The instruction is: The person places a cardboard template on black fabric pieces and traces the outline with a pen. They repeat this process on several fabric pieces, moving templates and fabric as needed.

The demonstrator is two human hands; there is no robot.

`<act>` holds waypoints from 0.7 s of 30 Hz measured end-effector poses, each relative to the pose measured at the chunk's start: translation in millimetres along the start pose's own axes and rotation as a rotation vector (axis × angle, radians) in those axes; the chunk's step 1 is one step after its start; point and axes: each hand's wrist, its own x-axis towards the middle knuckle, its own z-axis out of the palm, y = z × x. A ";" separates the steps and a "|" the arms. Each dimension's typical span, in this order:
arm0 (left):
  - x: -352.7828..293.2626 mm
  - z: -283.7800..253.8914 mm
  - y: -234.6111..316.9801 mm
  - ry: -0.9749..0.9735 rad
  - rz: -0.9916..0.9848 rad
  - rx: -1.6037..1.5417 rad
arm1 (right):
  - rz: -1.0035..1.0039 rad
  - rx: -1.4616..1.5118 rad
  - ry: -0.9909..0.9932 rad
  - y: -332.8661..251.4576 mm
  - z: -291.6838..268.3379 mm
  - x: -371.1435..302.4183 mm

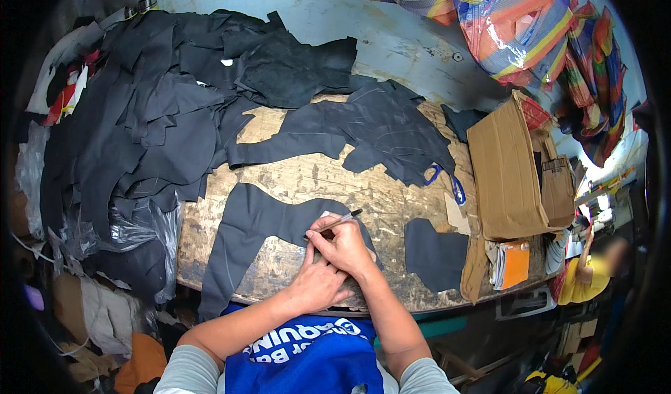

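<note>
My right hand [344,246] is closed around a slim pen [344,220], which lies tilted, one end up toward the right. My left hand [316,287] rests just below it, partly covered by my right wrist. Its visible fingers are apart, some stretched to the right and one pointing up toward the pen's lower end. Both hands lie over the right part of a long, curved black fabric piece [241,223], spread flat on the worn wooden table [293,174]. What lies under my palms is hidden.
A large heap of black cut pieces [161,107] covers the left; more black pieces [391,128] lie at the back. Blue-handled scissors [456,190] stick out beside them. At the right are a smaller black piece [435,254], a cardboard box [504,170] and an orange-covered pad [516,264]. A person in yellow [579,282] is beyond.
</note>
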 end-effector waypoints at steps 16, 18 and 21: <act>9.5 -21.0 16.3 -0.075 -0.028 0.112 | 0.007 -0.185 0.402 14.3 1.1 21.9; 10.7 -21.6 17.9 -0.078 -0.036 0.116 | -0.060 -0.203 0.388 13.4 -1.2 23.5; 11.7 -21.3 19.0 -0.025 -0.033 0.113 | -0.068 -0.284 0.382 13.4 -10.1 17.2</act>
